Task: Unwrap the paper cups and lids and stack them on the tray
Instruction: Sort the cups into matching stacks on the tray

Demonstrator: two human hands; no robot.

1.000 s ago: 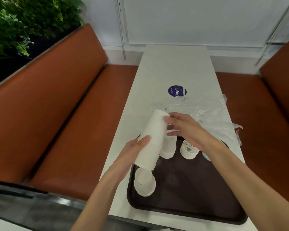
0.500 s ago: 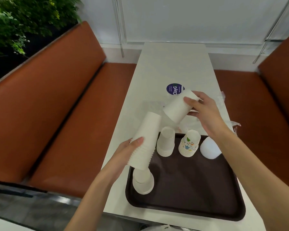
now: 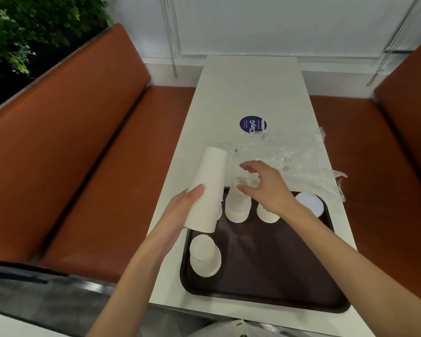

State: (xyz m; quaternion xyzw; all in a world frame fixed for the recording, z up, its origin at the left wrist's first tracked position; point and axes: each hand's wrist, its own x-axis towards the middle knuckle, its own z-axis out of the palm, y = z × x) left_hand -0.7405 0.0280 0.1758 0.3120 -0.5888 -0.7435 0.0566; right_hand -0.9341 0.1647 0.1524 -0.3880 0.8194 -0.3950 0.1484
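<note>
L hand [image 3: 187, 210] grips the long stack [image 3: 208, 188] of white cups near its rim end, thumb across the front and fingers wrapped behind. The stack is upside down and tilted away, its lower end over the tray's [image 3: 277, 259] far-left corner. It's prob. held that way as a feeder, so cups can come off the narrow end w/ the other hand.

R hand [image 3: 265, 188] hovers over the mid stack [image 3: 237, 207] on the tray. Its fingers are half-open & curved round the top, w/ nothing in them that I can make out. Whether they touch the top cup is too blurred to tell.

The near stack [image 3: 204, 256] sits front-left on the tray. The printed stack [image 3: 266, 215] is partly hidden by the R wrist. All stand mouth-down, wide end on the tray, likely for stability. Lids [image 3: 310, 205] sit at the far-right corner. Wrap [image 3: 289, 156] lies on the table [image 3: 248, 88] just beyond the tray, out of the way.

Looks mid-task: most cups are yet to be set down.
</note>
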